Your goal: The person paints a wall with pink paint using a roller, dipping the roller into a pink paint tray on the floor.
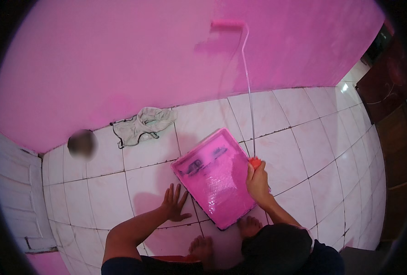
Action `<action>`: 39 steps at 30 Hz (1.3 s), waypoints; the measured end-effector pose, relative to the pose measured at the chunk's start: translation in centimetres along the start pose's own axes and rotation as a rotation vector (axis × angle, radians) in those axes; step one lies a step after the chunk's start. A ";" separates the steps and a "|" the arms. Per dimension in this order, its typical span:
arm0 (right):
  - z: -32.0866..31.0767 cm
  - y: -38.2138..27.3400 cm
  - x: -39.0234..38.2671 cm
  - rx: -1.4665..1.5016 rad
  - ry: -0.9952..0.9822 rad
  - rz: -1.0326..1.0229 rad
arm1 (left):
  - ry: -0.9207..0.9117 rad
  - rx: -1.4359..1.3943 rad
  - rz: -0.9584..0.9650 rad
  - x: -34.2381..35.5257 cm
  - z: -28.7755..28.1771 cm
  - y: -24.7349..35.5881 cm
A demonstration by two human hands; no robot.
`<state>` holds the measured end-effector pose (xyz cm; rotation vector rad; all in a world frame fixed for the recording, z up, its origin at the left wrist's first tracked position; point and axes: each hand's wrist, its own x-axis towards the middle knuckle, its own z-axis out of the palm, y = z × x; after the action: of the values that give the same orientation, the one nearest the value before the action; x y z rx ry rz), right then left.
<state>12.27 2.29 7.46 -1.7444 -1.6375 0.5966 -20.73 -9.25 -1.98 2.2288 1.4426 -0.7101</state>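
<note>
While prob. coating pink wall (167,59), grips pink metal-rod roller (228,23) by orange handle (255,163) w/ R hand (258,182), splays L hand (174,205) by rectangular pink tray (199,145), likely needs leftward overlap.

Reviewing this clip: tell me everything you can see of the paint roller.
The paint roller has a pink cylindrical sleeve, roughly level in the picture, against or very near the pink wall; contact is hard to confirm. A thin, metal-looking rod, pinkish near the top and greyer lower down, bends at the sleeve's right end and runs down to an orange-red handle. The right hand grips that handle, partly hiding it.
</note>
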 end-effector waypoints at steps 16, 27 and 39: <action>-3.0 -6.1 4.2 0.043 -0.019 0.023 | -0.077 -0.026 0.005 -0.1 -1.1 -0.4; 1.0 3.3 -3.7 -0.024 -0.137 0.130 | -0.053 -0.040 0.023 0.2 -1.0 -0.1; -4.0 -8.6 5.2 0.031 0.006 -0.036 | -0.089 -0.045 0.008 0.0 -1.1 -0.5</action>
<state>9.87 6.75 16.98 -1.6895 -1.6441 0.5958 -20.95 -8.41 -1.09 2.1394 1.3928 -0.7572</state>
